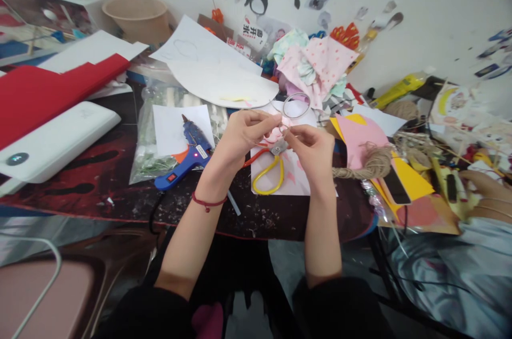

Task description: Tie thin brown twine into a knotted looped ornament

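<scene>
My left hand and my right hand meet above the table, both with fingers pinched together. Something small and thin is between the fingertips, but I cannot make out what it is. Just beyond them is a thin metal ring; whether it is held or lying there, I cannot tell. Under the hands lie scissors with a yellow and an orange handle loop, on a white sheet with pink pieces. Left of my left hand, a blue glue gun rests with its red light on.
At left are red sheets and a white power bank. A plastic bag lies beneath the glue gun. Patterned cloth is piled at the back. On the right are a twine bundle, a phone and another person's arm.
</scene>
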`<state>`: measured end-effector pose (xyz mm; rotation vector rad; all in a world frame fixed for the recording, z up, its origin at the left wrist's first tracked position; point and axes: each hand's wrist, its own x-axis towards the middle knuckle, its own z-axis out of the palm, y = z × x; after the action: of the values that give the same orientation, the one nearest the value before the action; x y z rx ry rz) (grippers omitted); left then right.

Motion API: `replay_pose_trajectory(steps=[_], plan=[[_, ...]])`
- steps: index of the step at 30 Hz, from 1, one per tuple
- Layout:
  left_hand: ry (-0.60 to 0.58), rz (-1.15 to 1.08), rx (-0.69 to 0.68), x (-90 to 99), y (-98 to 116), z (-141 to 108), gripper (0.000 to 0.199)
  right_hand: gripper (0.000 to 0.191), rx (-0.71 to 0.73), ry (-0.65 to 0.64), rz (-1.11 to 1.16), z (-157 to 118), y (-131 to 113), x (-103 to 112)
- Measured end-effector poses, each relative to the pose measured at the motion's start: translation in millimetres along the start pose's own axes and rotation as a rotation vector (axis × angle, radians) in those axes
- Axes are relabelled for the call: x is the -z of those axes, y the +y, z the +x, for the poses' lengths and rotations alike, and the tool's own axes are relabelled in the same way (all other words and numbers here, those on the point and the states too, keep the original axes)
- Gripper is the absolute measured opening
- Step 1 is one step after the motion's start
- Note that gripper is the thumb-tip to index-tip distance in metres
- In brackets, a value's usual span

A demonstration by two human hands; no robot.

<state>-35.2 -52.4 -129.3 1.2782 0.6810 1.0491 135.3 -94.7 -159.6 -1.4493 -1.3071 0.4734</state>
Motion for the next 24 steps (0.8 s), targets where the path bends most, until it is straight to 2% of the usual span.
replay_pose_trajectory(steps=[3, 8, 9, 13, 15, 18, 21, 24], plan=[[-0.034, 0.006, 0.004, -0.5, 2, -1, 0.035, 0.013, -0.001, -0.023, 0.037, 0, -2, 1], [-0.103, 0.024, 0.046, -1.0, 5, -3, 0.025, 0.011, 0.018, -0.055, -0.15, 0, -2, 3], [-0.111, 0.025, 0.05, -1.2, 5, -3, 0.026, 0.017, 0.043, -0.072, -0.153, 0, -2, 3], [-0.049, 0.057, 0.075, -2.0, 4, -3, 0.028, 0.065, 0.227, -0.167, -0.057, -1, -7, 3], [0.009, 0.079, 0.08, -2.4, 2, -2, 0.027, 0.071, 0.308, -0.129, -0.054, -3, -12, 1], [0.048, 0.105, 0.056, -2.5, -2, 0, 0.022, 0.046, 0.362, -0.055, -0.064, -7, -17, -4], [0.028, 0.126, 0.036, -2.5, -4, 0, 0.017, 0.017, 0.315, -0.009, 0.003, -9, -17, -8], [-0.038, 0.133, 0.033, -1.8, -5, -1, 0.019, 0.011, 0.206, 0.035, 0.147, -8, -12, -7]])
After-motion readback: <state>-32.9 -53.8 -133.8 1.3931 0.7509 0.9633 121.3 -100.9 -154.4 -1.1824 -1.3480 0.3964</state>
